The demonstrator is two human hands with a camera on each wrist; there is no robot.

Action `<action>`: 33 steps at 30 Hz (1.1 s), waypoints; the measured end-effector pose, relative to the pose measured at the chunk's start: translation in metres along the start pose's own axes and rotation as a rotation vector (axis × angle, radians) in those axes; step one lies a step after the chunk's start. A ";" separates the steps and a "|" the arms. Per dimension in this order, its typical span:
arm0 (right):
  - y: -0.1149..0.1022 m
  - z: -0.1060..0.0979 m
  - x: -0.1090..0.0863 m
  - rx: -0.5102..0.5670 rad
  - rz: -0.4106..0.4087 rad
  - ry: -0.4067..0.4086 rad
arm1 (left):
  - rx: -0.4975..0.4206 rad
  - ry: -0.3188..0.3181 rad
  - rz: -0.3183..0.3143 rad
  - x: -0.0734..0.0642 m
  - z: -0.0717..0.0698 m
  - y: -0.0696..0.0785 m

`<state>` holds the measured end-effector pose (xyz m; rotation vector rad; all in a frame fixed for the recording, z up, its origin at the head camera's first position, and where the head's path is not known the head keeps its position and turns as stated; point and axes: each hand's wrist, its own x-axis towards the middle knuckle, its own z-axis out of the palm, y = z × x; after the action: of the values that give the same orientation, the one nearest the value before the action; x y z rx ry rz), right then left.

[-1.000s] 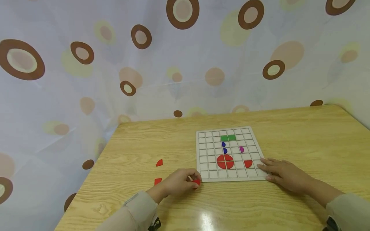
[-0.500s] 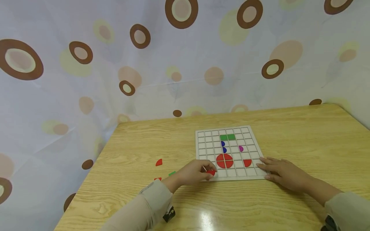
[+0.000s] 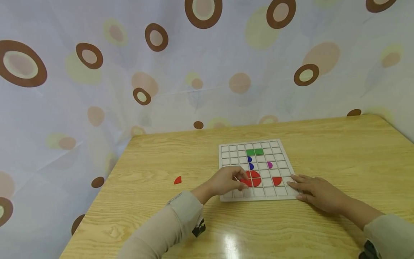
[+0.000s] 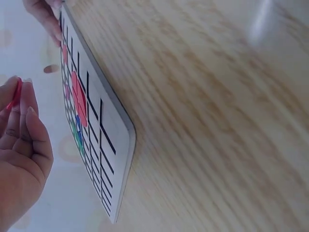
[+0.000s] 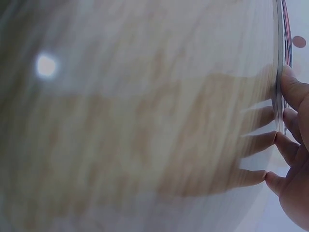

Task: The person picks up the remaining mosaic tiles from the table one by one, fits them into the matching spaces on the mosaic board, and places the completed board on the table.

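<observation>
My left hand (image 3: 226, 181) hovers over the lower left of a white gridded board (image 3: 258, 199), pinching a thin red piece (image 4: 18, 94) between thumb and fingers. In the head view that piece is hard to tell from the red circle (image 3: 255, 178) made of quarter pieces beside it. The board also carries green squares (image 3: 254, 152), blue half-circles (image 3: 251, 163), a magenta half-circle (image 3: 270, 165) and a red quarter piece (image 3: 277, 181). My right hand (image 3: 318, 194) rests at the board's right edge, fingers extended and touching it.
A loose red quarter piece (image 3: 178, 180) lies on the wooden table (image 3: 155, 158) left of the board. My left sleeve (image 3: 168, 223) covers part of the table there. Behind the table hangs a dotted curtain (image 3: 181, 72).
My left hand has carried the red piece rightward and away from me, from beside the board to over it. Its sleeve now hides pieces seen earlier on the table. My right hand stays put.
</observation>
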<state>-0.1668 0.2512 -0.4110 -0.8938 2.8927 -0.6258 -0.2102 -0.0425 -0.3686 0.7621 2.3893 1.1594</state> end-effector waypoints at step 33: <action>0.001 0.000 0.000 0.002 0.001 0.004 | 0.138 -0.044 -0.040 0.055 0.024 0.010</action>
<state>-0.1670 0.2517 -0.4112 -0.8922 2.8955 -0.6316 -0.2377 0.0107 -0.3800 0.7704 2.4556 0.9606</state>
